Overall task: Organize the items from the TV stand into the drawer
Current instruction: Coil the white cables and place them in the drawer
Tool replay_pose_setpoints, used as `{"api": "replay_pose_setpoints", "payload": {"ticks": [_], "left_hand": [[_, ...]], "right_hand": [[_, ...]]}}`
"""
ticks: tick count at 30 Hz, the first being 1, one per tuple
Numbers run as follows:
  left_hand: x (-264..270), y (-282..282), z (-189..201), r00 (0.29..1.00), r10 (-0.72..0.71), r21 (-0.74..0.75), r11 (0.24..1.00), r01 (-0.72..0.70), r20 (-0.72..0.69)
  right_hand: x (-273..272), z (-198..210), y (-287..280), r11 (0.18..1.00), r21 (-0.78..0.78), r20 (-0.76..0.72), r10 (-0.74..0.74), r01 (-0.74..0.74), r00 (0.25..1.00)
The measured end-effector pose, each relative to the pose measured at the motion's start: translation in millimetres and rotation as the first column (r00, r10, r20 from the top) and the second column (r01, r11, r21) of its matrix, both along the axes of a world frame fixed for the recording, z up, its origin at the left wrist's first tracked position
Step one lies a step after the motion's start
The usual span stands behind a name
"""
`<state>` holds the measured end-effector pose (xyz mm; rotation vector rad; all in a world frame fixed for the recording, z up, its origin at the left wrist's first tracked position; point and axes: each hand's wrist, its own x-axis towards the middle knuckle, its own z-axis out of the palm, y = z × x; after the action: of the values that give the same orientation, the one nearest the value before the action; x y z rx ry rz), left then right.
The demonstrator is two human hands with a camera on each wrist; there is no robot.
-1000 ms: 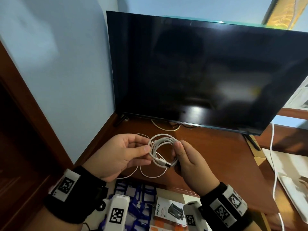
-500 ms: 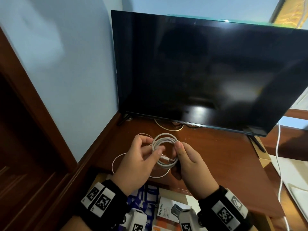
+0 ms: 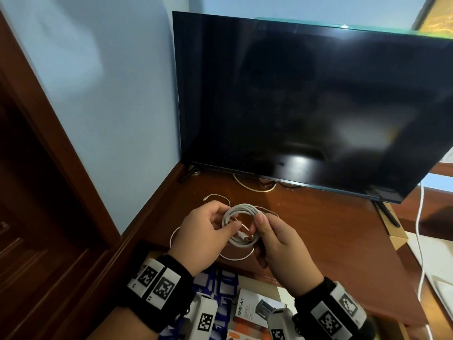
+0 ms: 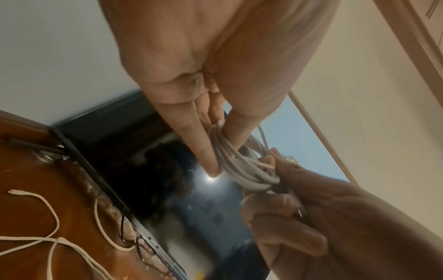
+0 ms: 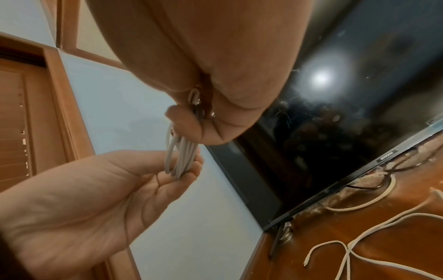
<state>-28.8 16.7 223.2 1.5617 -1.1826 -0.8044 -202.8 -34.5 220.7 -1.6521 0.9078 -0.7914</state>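
Pinching the white cable coil (image 3: 241,225) at its nine o'clock edge, the left hand (image 3: 204,238) holds it above the TV stand (image 3: 318,231). At three o'clock, the right hand (image 3: 282,246) grips the opposite edge between thumb and fingers. A loose cable tail (image 3: 215,196) lies on the wood at eleven o'clock. The dark TV (image 3: 306,99) stands at twelve o'clock; the open drawer (image 3: 259,307) sits at six o'clock.

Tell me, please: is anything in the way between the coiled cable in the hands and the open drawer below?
Nothing visible blocks it. Both the left hand and the right hand hold the coil above the stand. The drawer is open just below, though boxes already lie in it. The cable's loose tail lies on the stand.
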Motion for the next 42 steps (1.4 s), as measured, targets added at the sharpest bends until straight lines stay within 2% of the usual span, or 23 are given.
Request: {"api": "replay_pose_setpoints", "payload": {"ticks": [4,10,14,17,18,19,20,21,22,23,24,25,27,30,32,34,36,42], "left_hand": [[-3.4,-0.2,-0.4,0.999,0.030,-0.024,0.999,-0.030,0.012],[-7.2,-5.3,-4.3,0.974,0.108,-0.056,0.994,-0.099,0.198],[-7.2,-5.3,-4.5,0.944,0.122,-0.010,0.992,-0.125,0.306],[-3.5,-7.8,-3.1,0.946,0.041,0.080,0.994,-0.070,0.321],[-1.7,-8.1,-1.2,0.970,0.001,0.119,0.992,-0.031,0.244],[-0.3,-7.8,0.7,0.995,-0.039,0.150,0.988,0.026,0.086],[0.6,-6.9,2.5,0.988,-0.077,0.161,0.982,0.099,-0.135],[0.6,-5.2,3.8,0.922,-0.109,0.150,0.973,0.175,-0.371],[0.1,-2.9,4.8,0.821,-0.135,0.121,0.963,0.240,-0.554],[-0.3,-0.4,4.8,0.743,-0.152,0.091,0.957,0.276,-0.651],[-0.3,1.1,2.9,0.715,-0.161,0.073,0.956,0.284,-0.680],[-0.7,2.4,1.2,0.720,-0.165,0.060,0.959,0.277,-0.674],[-0.5,3.4,-2.3,0.798,-0.167,0.038,0.972,0.231,-0.578],[0.3,4.5,-6.4,0.926,-0.145,-0.017,0.989,0.148,-0.348],[0.0,5.0,-9.2,0.973,-0.099,-0.067,0.994,0.087,-0.208],[-1.9,5.1,-11.5,0.990,-0.026,-0.111,0.994,0.011,-0.138],[-3.6,5.0,-13.8,0.996,0.027,-0.137,0.990,-0.039,-0.090],[-2.1,3.1,-14.7,0.997,0.070,-0.224,0.973,-0.059,0.043]], "right_hand": [[0.0,2.0,-2.1,1.000,-0.016,-0.025,-0.001,0.001,1.000],[0.0,3.4,-5.9,1.000,-0.015,-0.023,0.001,-0.001,1.000],[0.1,3.2,-5.2,1.000,-0.008,-0.007,0.008,-0.008,1.000],[-1.4,2.5,-5.7,0.994,0.105,0.038,0.003,-0.007,0.999],[-2.6,1.9,-6.6,0.989,0.146,0.054,-0.005,-0.003,0.999],[-3.9,1.7,-7.5,0.983,0.181,0.071,-0.013,0.000,0.997],[-5.1,1.5,-8.5,0.978,0.209,0.092,-0.022,0.002,0.996],[-6.0,1.9,-9.3,0.973,0.232,0.117,-0.026,-0.001,0.993],[-6.7,2.6,-9.9,0.968,0.251,0.144,-0.028,-0.010,0.989],[-6.9,3.2,-10.7,0.963,0.268,0.167,-0.027,-0.019,0.986],[-6.9,4.1,-11.2,0.959,0.283,0.185,-0.028,-0.026,0.982],[-6.6,5.1,-11.4,0.954,0.298,0.200,-0.032,-0.030,0.979],[-5.8,5.4,-12.0,0.943,0.331,0.219,-0.047,-0.029,0.975],[-5.1,6.3,-11.4,0.912,0.405,0.247,-0.040,-0.066,0.968],[-4.6,10.2,-10.8,0.869,0.477,0.310,-0.026,-0.132,0.950],[-3.8,17.5,-9.5,0.830,0.520,0.382,-0.012,-0.204,0.924],[-2.8,24.9,-7.5,0.825,0.502,0.424,0.028,-0.260,0.905],[-4.1,25.6,-9.6,0.902,0.384,0.355,0.050,-0.195,0.933]]}}
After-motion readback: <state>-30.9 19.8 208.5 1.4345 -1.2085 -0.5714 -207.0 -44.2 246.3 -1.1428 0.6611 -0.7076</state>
